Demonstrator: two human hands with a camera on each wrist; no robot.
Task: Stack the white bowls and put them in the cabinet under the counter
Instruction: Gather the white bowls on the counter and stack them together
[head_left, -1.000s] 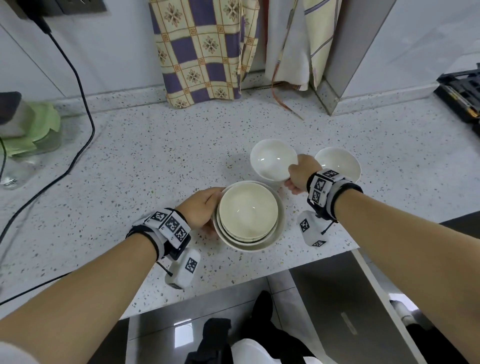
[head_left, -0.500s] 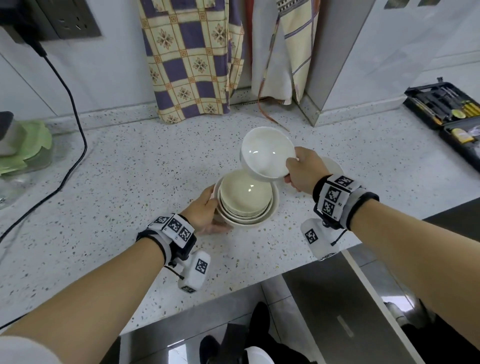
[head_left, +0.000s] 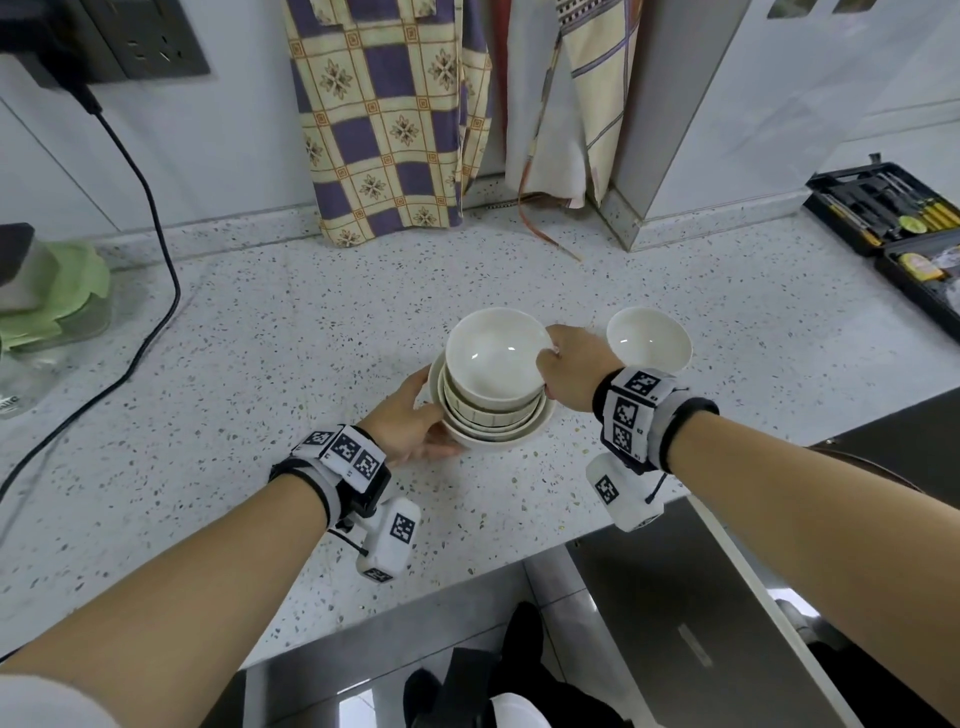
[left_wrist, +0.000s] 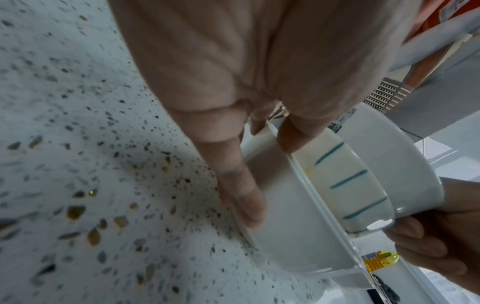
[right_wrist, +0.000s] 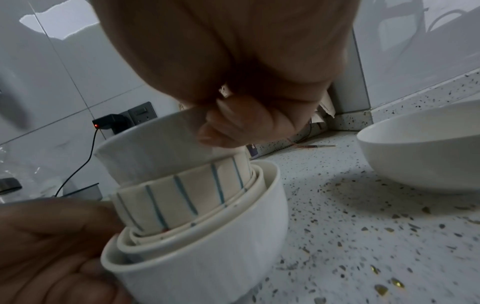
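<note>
Stack of bowls (head_left: 491, 410) sits mid-table, near the front edge. Counting from the right wrist view: a large white outer bowl (right_wrist: 207, 257), one or two thin rims nested inside it (hard to separate), a blue-striped bowl (right_wrist: 182, 197), and a plain white top bowl (head_left: 493, 358) seated in the striped one. So four or five in the stack; exact count uncertain.

Right hand (head_left: 569, 371) pinches the top bowl's rim at its 3 o'clock side, thumb inside the rim, fingers (right_wrist: 249, 127) curled against the outer wall. Bowl looks lowered nearly home, slightly proud of the striped bowl.

Left hand (head_left: 410, 421) steadies the stack at about 8 o'clock: thumb over the outer bowl's rim, fingers (left_wrist: 241, 197) curled against its lower wall down to the table (head_left: 260, 364).

One loose white bowl (head_left: 649, 343) stands upright on the table at 3 o'clock from the stack, just beyond the right hand and apart from it. Right hand is clearly the nearer one; left is blocked by the stack.

Judgement: next move is to release the top bowl and reach right for the loose one. Cabinet step not yet begun.
</note>
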